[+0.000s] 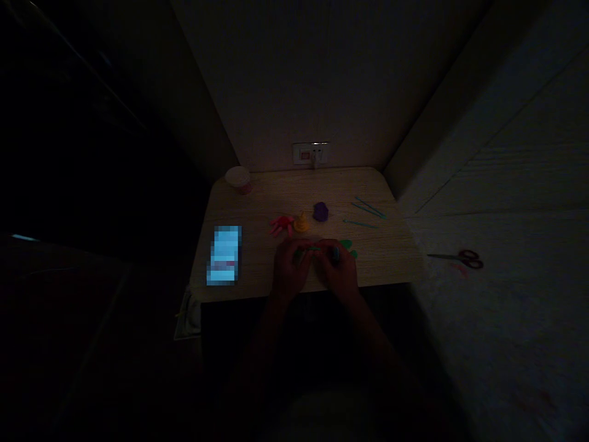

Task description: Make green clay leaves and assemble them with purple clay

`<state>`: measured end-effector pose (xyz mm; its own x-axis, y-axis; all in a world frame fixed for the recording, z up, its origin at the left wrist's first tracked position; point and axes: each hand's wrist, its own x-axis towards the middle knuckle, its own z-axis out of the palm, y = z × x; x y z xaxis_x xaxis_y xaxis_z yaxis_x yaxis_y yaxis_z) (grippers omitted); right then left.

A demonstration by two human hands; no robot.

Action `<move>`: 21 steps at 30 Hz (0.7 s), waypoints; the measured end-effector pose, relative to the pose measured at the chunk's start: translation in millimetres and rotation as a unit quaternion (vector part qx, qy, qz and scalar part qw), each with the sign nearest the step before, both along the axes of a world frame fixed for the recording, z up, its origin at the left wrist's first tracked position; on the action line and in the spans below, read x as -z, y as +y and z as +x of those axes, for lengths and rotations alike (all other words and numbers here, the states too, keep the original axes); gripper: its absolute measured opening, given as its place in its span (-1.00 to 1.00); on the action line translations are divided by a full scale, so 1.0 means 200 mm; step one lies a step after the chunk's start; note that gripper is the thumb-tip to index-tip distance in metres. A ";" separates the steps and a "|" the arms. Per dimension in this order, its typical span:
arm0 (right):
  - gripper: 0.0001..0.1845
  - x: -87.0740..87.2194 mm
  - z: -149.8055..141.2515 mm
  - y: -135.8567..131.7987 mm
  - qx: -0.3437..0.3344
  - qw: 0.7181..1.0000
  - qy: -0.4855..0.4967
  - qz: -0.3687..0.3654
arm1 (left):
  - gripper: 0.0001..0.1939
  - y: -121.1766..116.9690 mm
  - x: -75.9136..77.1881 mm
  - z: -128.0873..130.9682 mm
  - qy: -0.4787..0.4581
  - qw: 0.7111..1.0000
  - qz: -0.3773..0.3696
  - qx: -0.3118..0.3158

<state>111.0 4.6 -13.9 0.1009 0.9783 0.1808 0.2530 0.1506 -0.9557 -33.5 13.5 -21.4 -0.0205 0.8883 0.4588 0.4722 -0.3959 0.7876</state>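
Note:
Near the front of the small table, my left hand (289,267) and my right hand (339,269) come together with fingers closed. Pinched between their fingertips is a thin green piece of modelling clay (313,248), mostly hidden by the fingers. Flat green clay pieces (346,244) show just beyond my right hand. Past the hands lie a red and pink clay figure (281,225) with several finger-like arms, a yellow tiered clay shape (302,223) and a purple clay lump (321,212). The dim light hides fine detail.
A lit phone (224,255) lies at the table's left, with a lidded tub (239,178) behind it. Thin teal tools (368,209) rest at the right. Scissors (464,259) are on the pale surface beyond the right edge. A wall socket (311,153) sits behind.

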 end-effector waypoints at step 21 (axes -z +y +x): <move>-0.73 0.07 0.08 0.07 -0.015 1.000 -0.015 0.002 | -0.94 0.02 0.00 0.01 0.032 0.999 0.027 -0.013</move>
<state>126.1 17.9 -27.5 0.0667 0.9800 0.1873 0.2774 0.1621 -0.9470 -31.4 16.5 -21.0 -0.0117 0.8620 0.5067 0.5309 -0.4241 0.7337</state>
